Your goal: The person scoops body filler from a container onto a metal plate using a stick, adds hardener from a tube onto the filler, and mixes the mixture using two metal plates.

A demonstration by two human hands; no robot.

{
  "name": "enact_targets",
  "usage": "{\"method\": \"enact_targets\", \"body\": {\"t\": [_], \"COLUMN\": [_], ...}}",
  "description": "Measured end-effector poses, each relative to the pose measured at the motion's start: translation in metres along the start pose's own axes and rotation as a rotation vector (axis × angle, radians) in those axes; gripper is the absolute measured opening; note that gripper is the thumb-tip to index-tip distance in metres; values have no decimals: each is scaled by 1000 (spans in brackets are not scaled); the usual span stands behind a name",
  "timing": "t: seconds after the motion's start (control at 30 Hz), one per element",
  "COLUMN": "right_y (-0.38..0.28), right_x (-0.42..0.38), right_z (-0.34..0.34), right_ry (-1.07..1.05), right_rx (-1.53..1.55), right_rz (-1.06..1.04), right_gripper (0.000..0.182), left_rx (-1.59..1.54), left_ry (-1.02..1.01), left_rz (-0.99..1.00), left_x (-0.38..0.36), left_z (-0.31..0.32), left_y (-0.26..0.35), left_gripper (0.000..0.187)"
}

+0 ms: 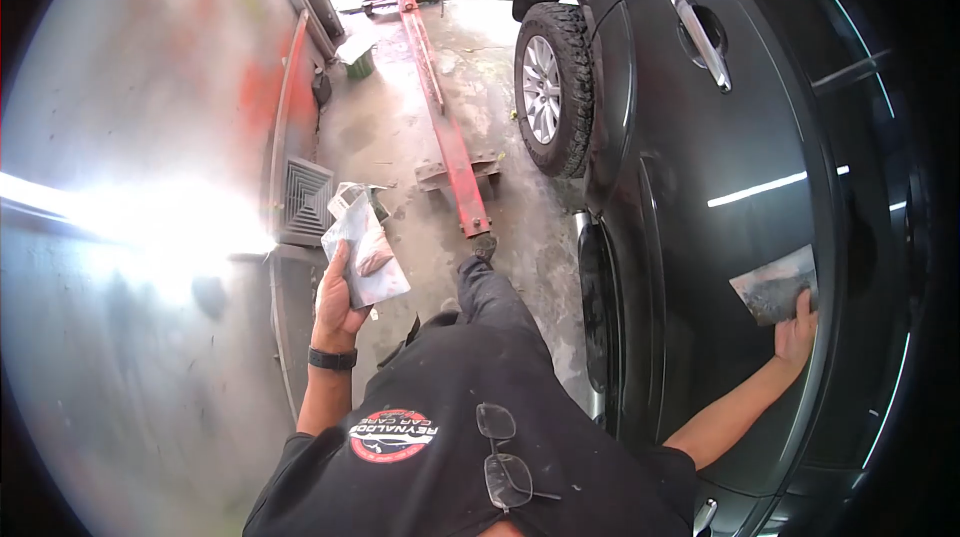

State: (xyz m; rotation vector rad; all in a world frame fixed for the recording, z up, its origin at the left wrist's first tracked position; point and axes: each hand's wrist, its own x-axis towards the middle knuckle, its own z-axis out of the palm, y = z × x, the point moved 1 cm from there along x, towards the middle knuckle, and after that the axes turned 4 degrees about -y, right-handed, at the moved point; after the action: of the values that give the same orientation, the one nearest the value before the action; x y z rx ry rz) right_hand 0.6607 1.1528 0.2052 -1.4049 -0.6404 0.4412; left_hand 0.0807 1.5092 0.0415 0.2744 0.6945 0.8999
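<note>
My left hand (338, 299), with a black band on the wrist, is closed on a flat whitish plate (385, 282) that carries a lump of pinkish-tan paste (374, 251). My right hand (796, 335) reaches out to the dark car (700, 277) and holds a thin grey rectangular sheet (776, 287) by its lower right part. The sheet lies against or very close to the car's side panel; whether it touches cannot be made out. Its surface shows pinkish smears. A chrome door handle (698, 35) sits farther up on the car.
A red metal beam (455, 152) runs along the floor ahead, with a foot by its near end. The car's wheel (545, 87) stands to its right. On the left are a grey wall (130, 337), a square vent (306, 199) and a green container (360, 64). Someone's legs show far ahead.
</note>
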Motion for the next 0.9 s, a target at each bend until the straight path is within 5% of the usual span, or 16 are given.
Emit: {"method": "enact_targets", "body": {"t": [0.9], "right_y": [40], "right_x": [-3], "right_z": [-73], "right_ry": [73], "right_rx": [71], "right_rz": [-96], "right_gripper": [46], "left_rx": [31], "left_ry": [10], "left_rz": [23], "left_x": [24], "left_z": [-3], "left_y": [-16], "left_gripper": [42]}}
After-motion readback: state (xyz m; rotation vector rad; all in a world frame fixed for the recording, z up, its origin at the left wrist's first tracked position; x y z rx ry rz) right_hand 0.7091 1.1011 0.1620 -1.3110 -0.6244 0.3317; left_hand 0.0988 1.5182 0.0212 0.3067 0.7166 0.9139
